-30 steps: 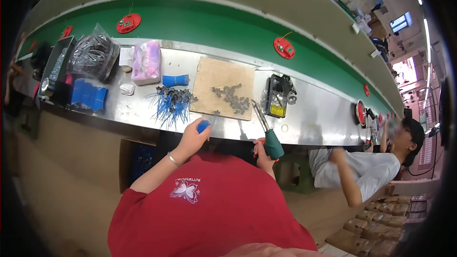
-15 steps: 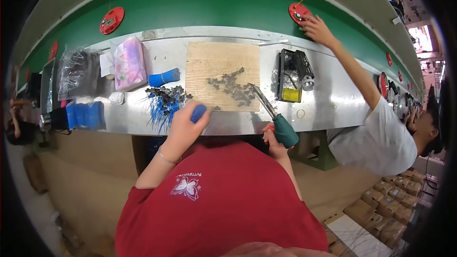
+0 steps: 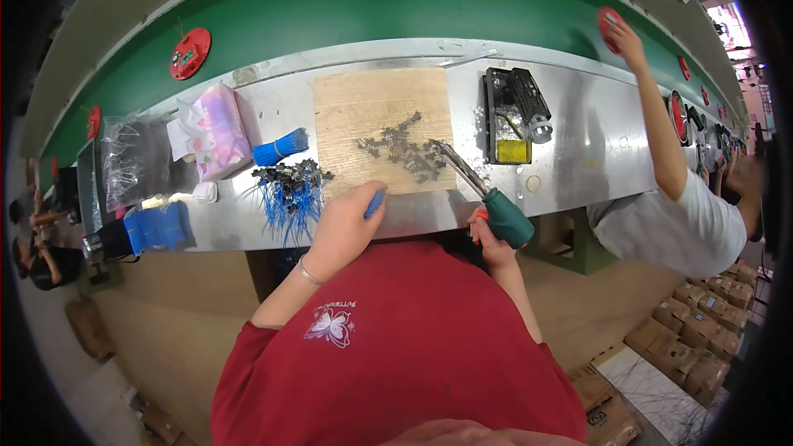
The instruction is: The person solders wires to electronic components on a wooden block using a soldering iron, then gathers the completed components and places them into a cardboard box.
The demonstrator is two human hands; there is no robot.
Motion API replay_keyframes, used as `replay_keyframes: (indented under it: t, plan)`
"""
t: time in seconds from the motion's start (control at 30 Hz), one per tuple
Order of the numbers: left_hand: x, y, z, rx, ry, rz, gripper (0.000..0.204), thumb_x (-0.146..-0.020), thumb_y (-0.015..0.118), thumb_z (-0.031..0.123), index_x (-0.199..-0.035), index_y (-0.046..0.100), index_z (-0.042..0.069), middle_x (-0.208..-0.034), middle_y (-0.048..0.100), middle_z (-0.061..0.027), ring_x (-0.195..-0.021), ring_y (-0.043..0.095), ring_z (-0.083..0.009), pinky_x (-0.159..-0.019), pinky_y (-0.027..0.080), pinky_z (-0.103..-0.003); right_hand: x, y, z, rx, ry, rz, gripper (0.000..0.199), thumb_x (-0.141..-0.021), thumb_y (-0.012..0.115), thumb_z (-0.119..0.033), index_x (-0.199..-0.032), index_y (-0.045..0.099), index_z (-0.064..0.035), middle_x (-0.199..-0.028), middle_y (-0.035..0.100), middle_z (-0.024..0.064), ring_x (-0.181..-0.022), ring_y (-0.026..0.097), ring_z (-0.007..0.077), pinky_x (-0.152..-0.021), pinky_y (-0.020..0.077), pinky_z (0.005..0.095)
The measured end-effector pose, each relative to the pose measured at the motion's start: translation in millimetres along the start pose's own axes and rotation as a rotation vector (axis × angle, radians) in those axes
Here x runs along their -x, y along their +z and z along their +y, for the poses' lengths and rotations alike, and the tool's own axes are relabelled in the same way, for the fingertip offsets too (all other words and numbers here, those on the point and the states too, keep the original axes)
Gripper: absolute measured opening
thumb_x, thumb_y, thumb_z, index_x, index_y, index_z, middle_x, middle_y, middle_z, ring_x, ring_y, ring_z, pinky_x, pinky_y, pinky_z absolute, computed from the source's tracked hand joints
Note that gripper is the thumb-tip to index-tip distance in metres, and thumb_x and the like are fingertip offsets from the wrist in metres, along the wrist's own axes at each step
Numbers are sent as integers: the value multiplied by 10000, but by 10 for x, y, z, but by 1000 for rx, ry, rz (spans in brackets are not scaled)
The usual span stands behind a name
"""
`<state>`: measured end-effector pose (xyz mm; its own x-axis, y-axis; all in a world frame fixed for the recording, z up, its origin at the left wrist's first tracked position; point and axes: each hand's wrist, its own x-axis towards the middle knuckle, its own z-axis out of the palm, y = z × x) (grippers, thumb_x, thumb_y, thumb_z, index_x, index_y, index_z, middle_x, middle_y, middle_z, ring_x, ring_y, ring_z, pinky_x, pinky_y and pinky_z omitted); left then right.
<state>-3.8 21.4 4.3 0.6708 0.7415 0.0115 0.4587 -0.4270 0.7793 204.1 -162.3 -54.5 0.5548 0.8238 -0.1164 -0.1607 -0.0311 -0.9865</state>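
Note:
My left hand rests at the near edge of the metal bench, closed on a small blue piece just below the wooden board. My right hand grips the green handle of a soldering iron; its metal tip reaches up-left onto the board. A cluster of small dark parts lies on the board by the tip. A pile of blue wires with dark ends sits left of my left hand.
A bound blue wire bundle, a pink packet and clear bags lie at the left. A black iron stand with yellow sponge is right of the board. Red discs ride the green belt; a neighbour's hand touches one.
The view has shifted, so the bench looks closer and more centred. The neighbour's arm still reaches to the red disc on the belt. My hands keep their grips.

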Motion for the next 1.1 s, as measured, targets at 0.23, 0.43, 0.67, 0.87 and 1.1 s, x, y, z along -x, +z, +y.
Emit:
replay_keyframes:
  t: [0.23,0.43,0.67,0.87,1.1]
  plan:
    - [7,30,-21,-46,39,-43,210,-848,634,159,-1037,615,71,-782,624,-229,-758,622,-404,-668,502,-461,-12,-53,-54,120,43,-37,79,-901,612,-72,-823,595,-74,-662,562,-17,-569,531,62,-515,416,224]
    - [-2,-46,102,-105,-99,-154,233,-865,617,268,-1052,633,131,-865,665,-213,-833,647,-397,-735,518,-461,-10,-58,-101,-11,168,19,94,-872,647,-49,-782,621,-51,-611,583,-6,-524,549,85,-505,440,243]
    - [45,-52,215,-189,-70,-89,255,-824,634,278,-1020,662,116,-831,665,-219,-825,652,-405,-739,523,-449,-220,-45,220,-90,63,320,93,-828,720,-99,-871,647,-62,-691,648,30,-613,625,120,-537,489,285]
    - [27,10,271,-171,-41,-42,251,-822,622,252,-1017,659,99,-856,663,-225,-847,650,-401,-752,515,-454,-516,-72,2,-48,-20,77,95,-827,718,-95,-877,647,-56,-693,648,32,-608,621,119,-537,487,282]
    - [72,31,241,-154,-42,-20,247,-820,607,223,-1014,654,78,-884,660,-232,-873,648,-395,-766,505,-460,-510,-80,-164,-31,-33,46,99,-826,716,-90,-883,647,-49,-695,648,35,-603,617,118,-537,485,280]
